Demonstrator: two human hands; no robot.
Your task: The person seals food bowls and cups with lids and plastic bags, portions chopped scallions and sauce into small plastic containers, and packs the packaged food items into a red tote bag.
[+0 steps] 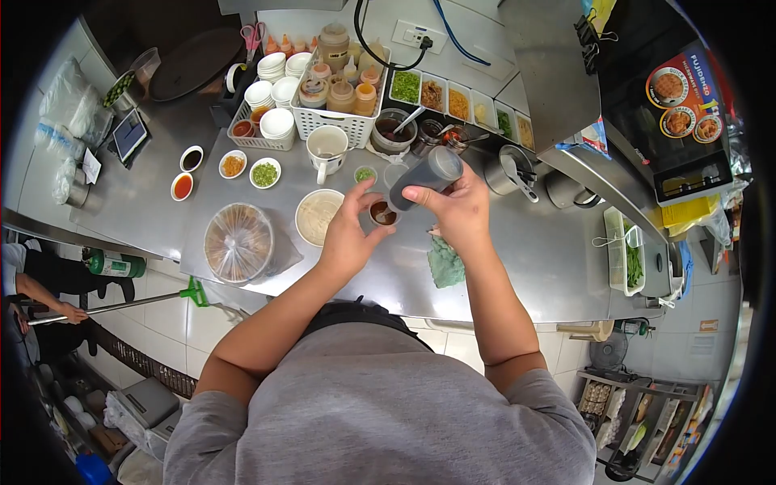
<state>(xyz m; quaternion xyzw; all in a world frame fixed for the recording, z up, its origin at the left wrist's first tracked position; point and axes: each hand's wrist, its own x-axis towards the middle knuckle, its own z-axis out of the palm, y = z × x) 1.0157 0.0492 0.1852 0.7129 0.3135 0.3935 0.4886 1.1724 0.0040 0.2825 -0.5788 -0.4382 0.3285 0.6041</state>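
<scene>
Likely pouring step: right hand (462,212) grips tilted dark bottle (422,179), lower end beside small sauce cup (383,213), mid-worktop (517,242), back from front edge. Left hand (347,236) curls around cup, contact unclear. Next move probably calls for a steadied cup.

Person's own body, from above: grey T-shirt (396,404), soft-looking cloth, finely mottled, one shade across front and shoulders. Left sleeve (212,432) and right sleeve (540,408) short, loose, same grey, with turned hems close to elbows. Light creases where sleeves meet body of shirt. Black garment (343,314) at waist, narrow curved strip past shirt's lower edge, bunched and strap-like in places; exact kind hard to tell. Left forearm (279,311), right forearm (503,303), left hand (352,230), right hand (462,208): all bare.
</scene>
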